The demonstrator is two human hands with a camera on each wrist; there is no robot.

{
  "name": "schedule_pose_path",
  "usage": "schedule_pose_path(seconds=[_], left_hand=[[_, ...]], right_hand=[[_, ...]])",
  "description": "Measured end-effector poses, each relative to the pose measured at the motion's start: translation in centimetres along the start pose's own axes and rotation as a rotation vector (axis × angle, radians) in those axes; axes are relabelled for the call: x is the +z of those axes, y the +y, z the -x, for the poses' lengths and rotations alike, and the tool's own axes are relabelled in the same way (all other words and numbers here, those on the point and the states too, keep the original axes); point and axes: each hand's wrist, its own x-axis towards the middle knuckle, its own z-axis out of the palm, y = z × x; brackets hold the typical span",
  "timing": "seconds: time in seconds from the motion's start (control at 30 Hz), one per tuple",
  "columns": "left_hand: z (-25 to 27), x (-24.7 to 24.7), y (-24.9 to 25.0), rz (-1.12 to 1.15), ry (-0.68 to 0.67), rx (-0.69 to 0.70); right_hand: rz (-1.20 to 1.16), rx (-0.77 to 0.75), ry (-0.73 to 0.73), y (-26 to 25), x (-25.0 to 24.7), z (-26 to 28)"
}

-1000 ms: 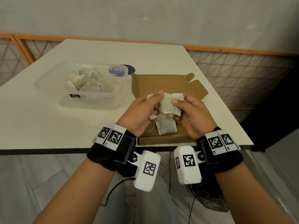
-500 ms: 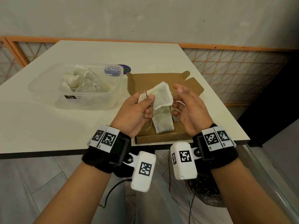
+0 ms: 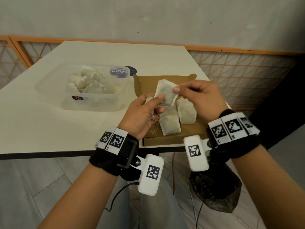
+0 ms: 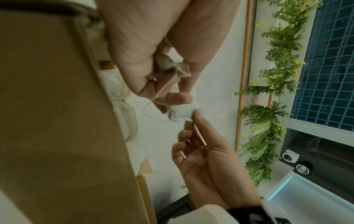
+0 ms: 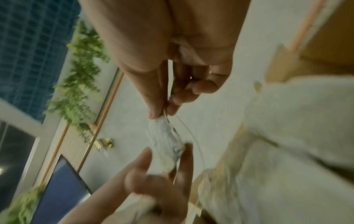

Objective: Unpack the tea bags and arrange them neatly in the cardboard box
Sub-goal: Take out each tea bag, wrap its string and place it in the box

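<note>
Pinched between both hands, a tea bag is held above the cardboard box on the desk; the left hand grips one edge, the right hand the other. Light, limp and tearable, it is judged best held by its sealed edges.

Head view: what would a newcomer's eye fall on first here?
First, the tea bag held up between both hands above the cardboard box: the left hand and the right hand each pinch an edge. Next, two tea bags lying side by side in the box, and the clear plastic tub of more bags to its left.
</note>
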Motion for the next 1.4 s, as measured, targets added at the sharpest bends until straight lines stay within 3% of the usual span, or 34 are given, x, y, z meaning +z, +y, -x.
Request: schedule_pose_path(seconds=[0.1,0.33,0.5,0.7,0.83,1.03,1.17,1.23,1.33,1.4], left_hand=[[0.1,-0.2,0.2,0.008,0.011,0.013],[0.2,0.2,-0.2,-0.055,0.063,0.057],[0.5,-1.7,-0.3,-0.178,0.301,0.210],[0.2,-3.5,-1.9,-0.342,0.343,0.141],[0.1,-3.7,-2.3,-0.357,0.329,0.126],[0.5,-3.6,-2.0,-0.398,0.311,0.122],[0.9,-3.6,-1.5,-0.425,0.319,0.119],[0.9,-3.5,-1.1,-0.394,0.328,0.057],[1.1,-3.2,-0.9,-0.301,0.331,-0.024],[1.4,-3.2,-0.8,-0.260,0.331,-0.051]], right_hand=[[0.187,0.030,-0.126,-1.3,-1.3,-1.0],[0.335,0.084,-0.287,-2.1,-1.3,-1.4],[0.463,0.109,-0.339,-2.1,-2.4,-0.9],[0.493,0.297,-0.556,0.1,-2.1,0.3],[0.436,0.350,-0.475,2.4,-1.4,0.1],[0.456,0.313,-0.335,4.1,-0.4,-0.9],[0.612,0.107,-0.240,2.8,-0.1,-0.2],[0.581,0.036,-0.329,1.2,1.1,0.9],[0.619,0.046,-0.547,0.1,3.7,2.1],[0.675,0.056,-0.586,0.4,5.0,2.2]])
